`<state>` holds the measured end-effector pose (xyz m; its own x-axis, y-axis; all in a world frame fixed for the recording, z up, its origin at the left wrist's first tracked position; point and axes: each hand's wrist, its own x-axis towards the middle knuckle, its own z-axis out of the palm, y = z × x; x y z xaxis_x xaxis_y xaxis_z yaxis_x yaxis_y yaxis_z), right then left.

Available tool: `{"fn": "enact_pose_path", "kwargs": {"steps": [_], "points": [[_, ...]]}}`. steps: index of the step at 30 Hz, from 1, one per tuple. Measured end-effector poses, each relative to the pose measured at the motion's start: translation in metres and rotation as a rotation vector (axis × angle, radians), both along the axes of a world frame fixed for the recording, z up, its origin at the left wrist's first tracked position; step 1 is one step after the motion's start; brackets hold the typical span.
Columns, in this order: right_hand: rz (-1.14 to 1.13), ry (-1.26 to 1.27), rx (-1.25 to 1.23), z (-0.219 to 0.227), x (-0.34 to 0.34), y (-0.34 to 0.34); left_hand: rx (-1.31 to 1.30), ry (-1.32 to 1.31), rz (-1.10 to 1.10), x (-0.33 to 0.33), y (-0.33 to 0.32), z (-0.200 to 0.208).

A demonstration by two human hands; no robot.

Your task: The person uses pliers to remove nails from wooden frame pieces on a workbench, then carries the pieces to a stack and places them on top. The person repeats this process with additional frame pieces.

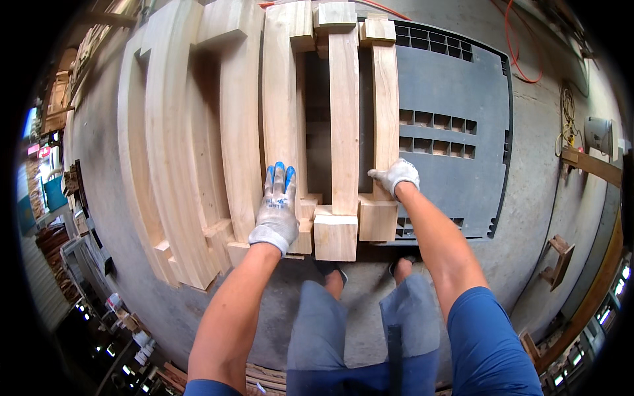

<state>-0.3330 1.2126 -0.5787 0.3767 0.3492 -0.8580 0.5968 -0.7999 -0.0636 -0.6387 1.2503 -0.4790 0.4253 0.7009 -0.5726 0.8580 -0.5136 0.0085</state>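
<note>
Several pale wooden frames with blocks at their ends stand side by side before me. My left hand (277, 208), in a grey-white glove with worn blue fingertips, rests with straight fingers on the near end of a wooden beam (280, 99). To its right is another long wooden beam (344, 119), which neither hand touches. My right hand (397, 177), also gloved, grips the rightmost wooden beam (386, 99) just above its end block (378, 221). Its thumb points left across the wood, while its other fingers are mostly hidden.
A grey plastic pallet (449, 86) lies under the right-hand frames and extends right. More wooden frames (172, 132) stand at left on the concrete floor. An orange hose (510, 46) curls at the far right. A small wooden stand (558, 263) is by the right wall.
</note>
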Motion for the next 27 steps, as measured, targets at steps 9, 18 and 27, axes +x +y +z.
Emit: {"fn": "enact_pose_path", "kwargs": {"steps": [9,18,27], "points": [[-0.079,-0.066,0.176,0.105,0.02,-0.198,-0.254,0.047,0.024,0.027,0.035,0.05],[-0.396,0.191,-0.449,0.272,0.045,-0.541,-0.565,-0.106,0.15,0.052,-0.125,0.169],[-0.794,0.322,0.077,0.35,0.07,-0.475,-0.529,-0.095,0.712,-0.059,-0.361,0.286]]}}
